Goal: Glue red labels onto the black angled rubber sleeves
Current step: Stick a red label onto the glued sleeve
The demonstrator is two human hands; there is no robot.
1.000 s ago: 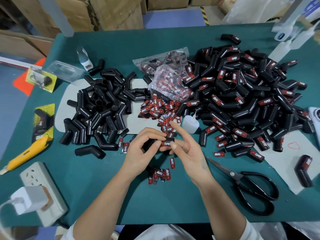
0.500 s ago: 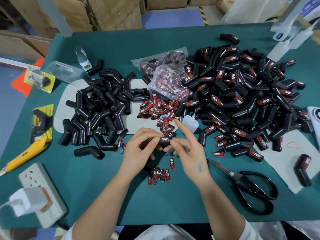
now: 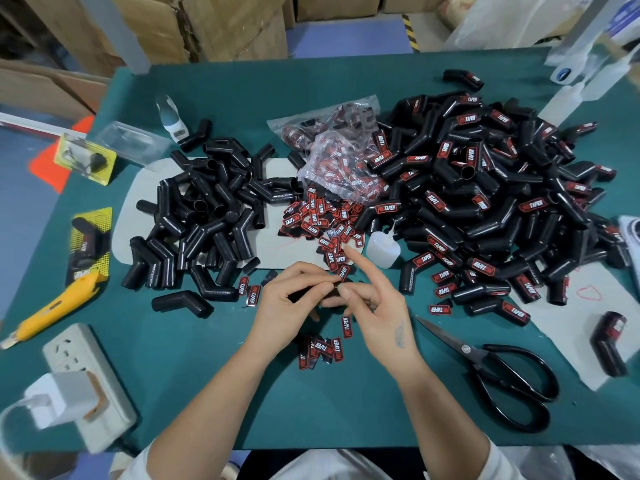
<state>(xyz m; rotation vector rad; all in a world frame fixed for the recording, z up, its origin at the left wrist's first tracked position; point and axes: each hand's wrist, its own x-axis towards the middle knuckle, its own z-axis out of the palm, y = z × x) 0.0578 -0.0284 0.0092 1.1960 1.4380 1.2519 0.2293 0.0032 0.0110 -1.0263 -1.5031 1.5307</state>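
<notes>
Teal covering spreads over the surface (image 3: 346, 410), seen from above by a person working at its near edge. Just nearer than a loose scatter of red labels (image 3: 322, 220), the two hands meet. The left hand (image 3: 287, 306) curls its fingers around a black angled rubber sleeve (image 3: 332, 292), most of it hidden by the fingers. The right hand (image 3: 377, 313) pinches at the same sleeve with thumb and middle fingers, its index finger pointing up and away. Whether a label is already on this sleeve cannot be told. Left of the label scatter lies a heap of plain sleeves (image 3: 204, 220); right of it, a larger heap of labelled sleeves (image 3: 485, 188). A small clear glue bottle (image 3: 382, 251) sits just right of the scatter. Black scissors (image 3: 502, 375) lie right of the hands, and a yellow utility knife (image 3: 55, 306) far to the left.
</notes>
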